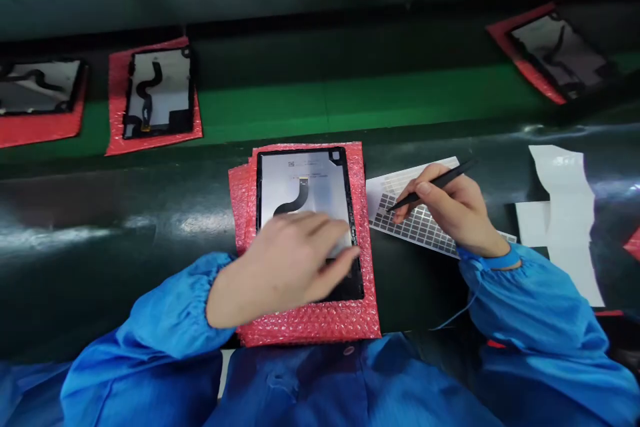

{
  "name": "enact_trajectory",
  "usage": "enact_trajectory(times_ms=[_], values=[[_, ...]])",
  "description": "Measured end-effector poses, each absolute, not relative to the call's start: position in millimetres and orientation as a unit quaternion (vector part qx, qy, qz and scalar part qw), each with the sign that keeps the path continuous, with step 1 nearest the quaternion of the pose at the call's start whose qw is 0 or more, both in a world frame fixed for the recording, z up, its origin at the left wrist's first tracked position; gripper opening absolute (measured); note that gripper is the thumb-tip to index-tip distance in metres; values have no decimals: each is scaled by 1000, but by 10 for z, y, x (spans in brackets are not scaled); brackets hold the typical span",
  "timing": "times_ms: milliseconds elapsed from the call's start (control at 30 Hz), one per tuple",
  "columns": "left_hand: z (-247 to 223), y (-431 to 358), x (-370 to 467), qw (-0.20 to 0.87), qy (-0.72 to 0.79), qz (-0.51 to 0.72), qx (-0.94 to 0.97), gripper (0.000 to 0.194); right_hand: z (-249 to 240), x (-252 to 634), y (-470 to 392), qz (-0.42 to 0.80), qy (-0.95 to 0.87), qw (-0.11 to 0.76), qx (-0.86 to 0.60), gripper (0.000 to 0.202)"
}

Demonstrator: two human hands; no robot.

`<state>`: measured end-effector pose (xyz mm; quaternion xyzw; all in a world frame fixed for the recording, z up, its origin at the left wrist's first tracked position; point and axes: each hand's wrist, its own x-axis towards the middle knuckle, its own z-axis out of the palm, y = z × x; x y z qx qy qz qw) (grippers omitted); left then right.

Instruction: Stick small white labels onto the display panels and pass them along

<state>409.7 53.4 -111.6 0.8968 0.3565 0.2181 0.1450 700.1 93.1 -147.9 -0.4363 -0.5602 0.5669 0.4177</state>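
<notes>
In the head view, a tablet screen panel [320, 195] lies back up, with a black frame and a dark ribbon cable [294, 202]. It rests on red bubble wrap bags [369, 280]. My left hand [293, 257] is over the panel's lower half, slightly blurred, its thumb apart from the bent fingers. Nothing shows in it, and whether it touches the panel I cannot tell. My right hand [450, 207] holds black tweezers [435, 185] like a pen. Their tip is at a white sheet of small dark grey square stickers [425, 230], some of which are gone from its upper left part.
Beyond the dark work surface runs a green conveyor belt [320, 103]. It carries similar panels on red bags: one at far left [43, 83], one nearer [165, 93] and one at right [563, 53]. White paper strips [565, 213] lie right of my right hand. A blue wrist strap [493, 260] circles my right wrist.
</notes>
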Motion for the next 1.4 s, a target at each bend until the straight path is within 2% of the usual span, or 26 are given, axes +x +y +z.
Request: enact_trajectory(times_ms=[133,300,767,1000,1233,1400], values=[[-1273,397,4254,100,341,127,926,36,-1343,6795,1200,574,-605,373,-407,25],[-1414,437,4252,38,385,144,911,50,-1409,6601,1453,614,-612,335,-369,27],[-1424,486,4267,48,399,129,906,58,-1485,6541,1572,671,-573,303,-360,29],[-1413,492,4275,41,405,103,908,54,-1473,6532,1571,668,-574,298,-368,30],[-1410,502,4297,52,414,89,904,68,-1456,6525,1564,660,-578,295,-379,30],[-1410,515,4320,53,421,84,901,67,-1455,6518,1553,654,-583,297,-380,29]])
